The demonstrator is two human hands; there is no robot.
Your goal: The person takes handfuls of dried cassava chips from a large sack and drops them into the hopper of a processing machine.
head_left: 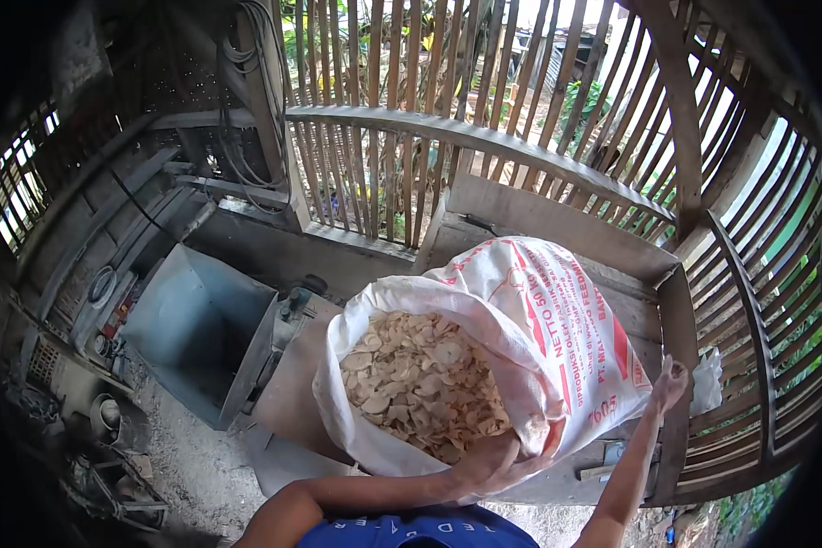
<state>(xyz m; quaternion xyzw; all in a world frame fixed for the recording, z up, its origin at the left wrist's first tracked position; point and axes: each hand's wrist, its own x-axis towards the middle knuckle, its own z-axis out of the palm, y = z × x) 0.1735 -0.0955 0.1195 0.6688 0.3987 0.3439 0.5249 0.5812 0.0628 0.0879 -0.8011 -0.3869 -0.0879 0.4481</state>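
Observation:
A large white woven sack [584, 320] with red printing lies tilted on a wooden platform, its wide mouth facing left. Pale, dry, chip-like slices [420, 384] fill the opening. My left hand [489, 461] is closed on the near edge of the sack's mouth, where the cloth is bunched; part of its fingers is hidden by the folds. Stretched out to the right, my right hand [670, 382] is closed at the sack's far-end corner. The exact grip of its fingers is too small to make out.
A grey metal hopper [201, 320] stands left of the sack, beside a small machine part [297, 301]. The wooden platform [557, 215] has raised board sides. Slatted walls [384, 119] enclose the space. Coiled cable [239, 55] hangs from a post. A clear plastic bag [706, 382] sits by the right wall.

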